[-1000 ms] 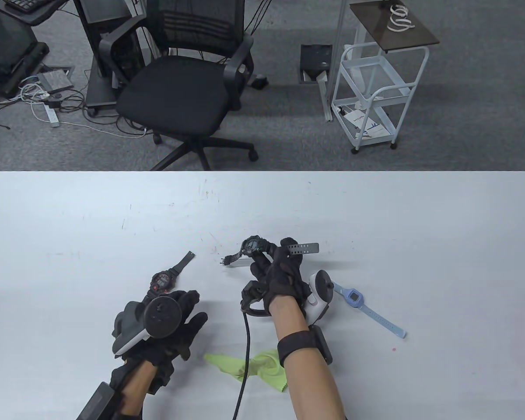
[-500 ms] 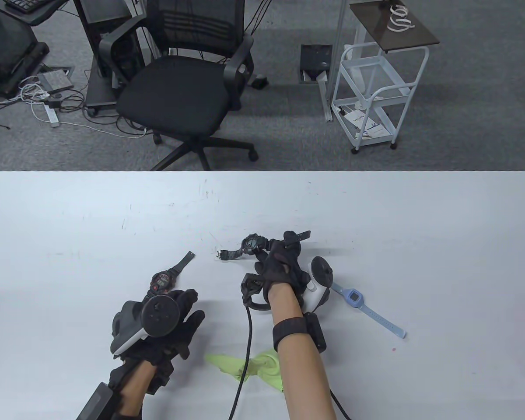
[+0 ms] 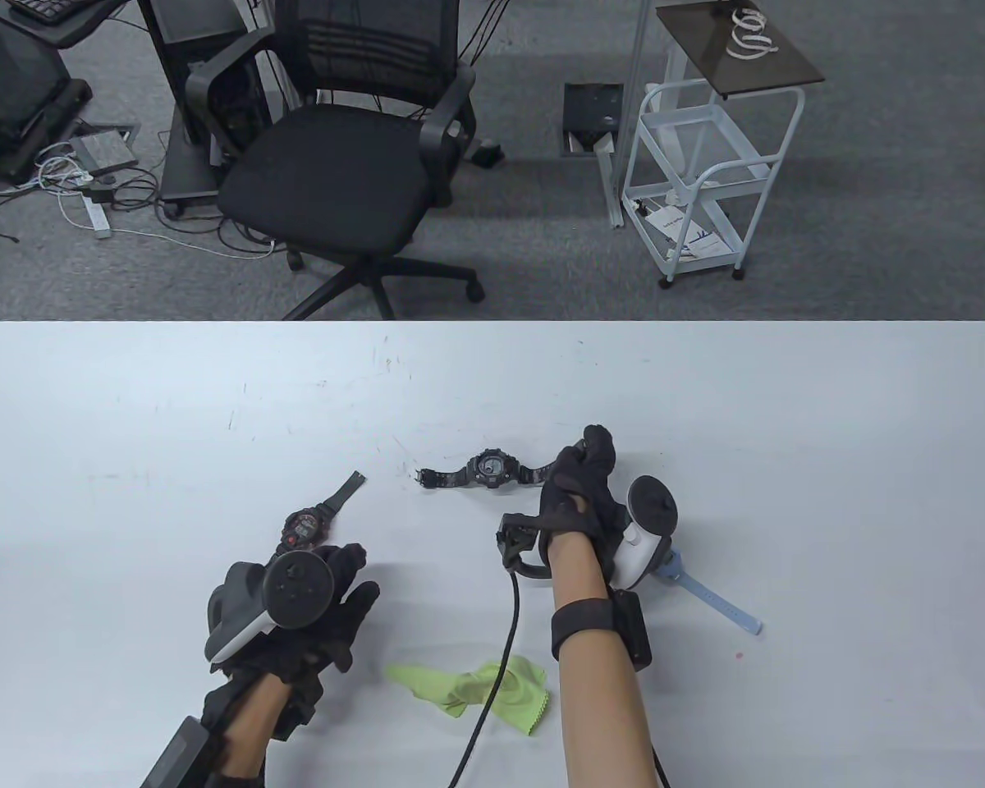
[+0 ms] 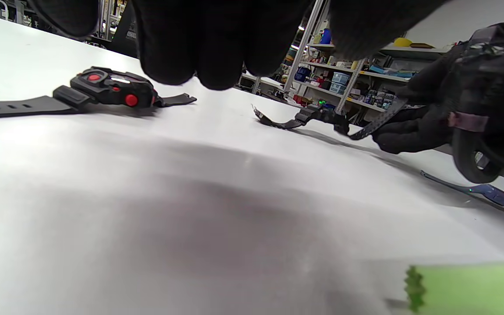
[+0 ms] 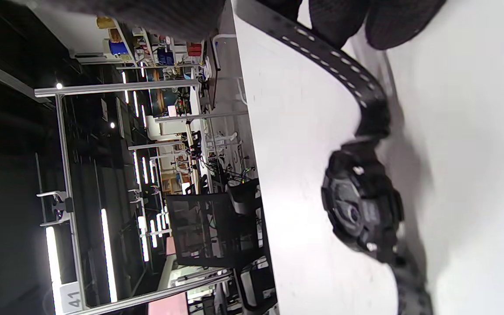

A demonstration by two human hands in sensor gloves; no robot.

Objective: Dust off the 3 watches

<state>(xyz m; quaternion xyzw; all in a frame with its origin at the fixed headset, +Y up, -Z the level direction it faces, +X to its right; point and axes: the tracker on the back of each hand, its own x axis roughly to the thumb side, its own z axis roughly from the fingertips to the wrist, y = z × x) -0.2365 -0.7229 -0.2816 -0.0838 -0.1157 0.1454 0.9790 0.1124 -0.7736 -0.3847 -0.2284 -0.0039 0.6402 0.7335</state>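
A gloved right hand (image 3: 579, 492) pinches one strap end of the black watch (image 3: 489, 469), whose case lies flat mid-tabletop (image 3: 706, 394). The left hand (image 3: 328, 591) rests with relaxed fingers, holding nothing, just beside the red-buttoned watch (image 3: 304, 527). The blue watch (image 3: 706, 595) lies partly hidden under the right wrist; the green cloth (image 3: 476, 685) waits near the front edge. Good practice would likely be steadying the strap while wiping the face gently.

The right hand (image 3: 581, 495) seemingly hides the blue watch's (image 3: 710, 602) face.
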